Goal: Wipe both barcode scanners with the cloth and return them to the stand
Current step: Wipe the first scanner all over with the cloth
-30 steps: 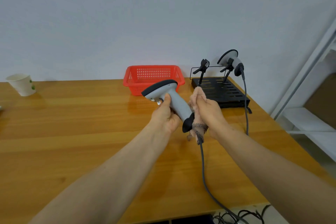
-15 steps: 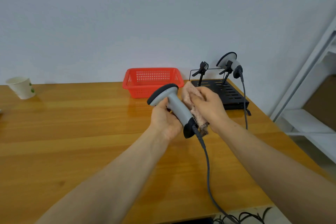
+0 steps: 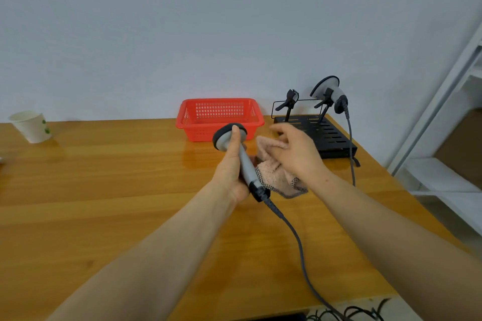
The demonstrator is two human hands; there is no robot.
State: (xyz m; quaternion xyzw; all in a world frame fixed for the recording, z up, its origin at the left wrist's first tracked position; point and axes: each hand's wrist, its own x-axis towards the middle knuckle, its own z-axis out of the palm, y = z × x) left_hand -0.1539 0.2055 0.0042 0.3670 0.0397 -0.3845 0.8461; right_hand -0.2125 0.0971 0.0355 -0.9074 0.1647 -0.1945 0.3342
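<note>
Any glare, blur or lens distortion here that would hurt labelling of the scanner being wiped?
Head view: light soft and even, shadows faint; the glossy table mirrors the red basket and paper cup; the right hand is slightly blurred at its fingers, the barcode scanner in the left hand fairly sharp; wide-angle bending tilts the white shelf at right.

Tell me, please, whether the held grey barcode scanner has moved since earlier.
Yes: the held grey barcode scanner turned, its head swinging from leftward to face the red plastic basket.

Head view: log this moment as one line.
left hand grips scanner by handle | right hand holds cloth against it | second scanner on stand | other cradle empty
</note>
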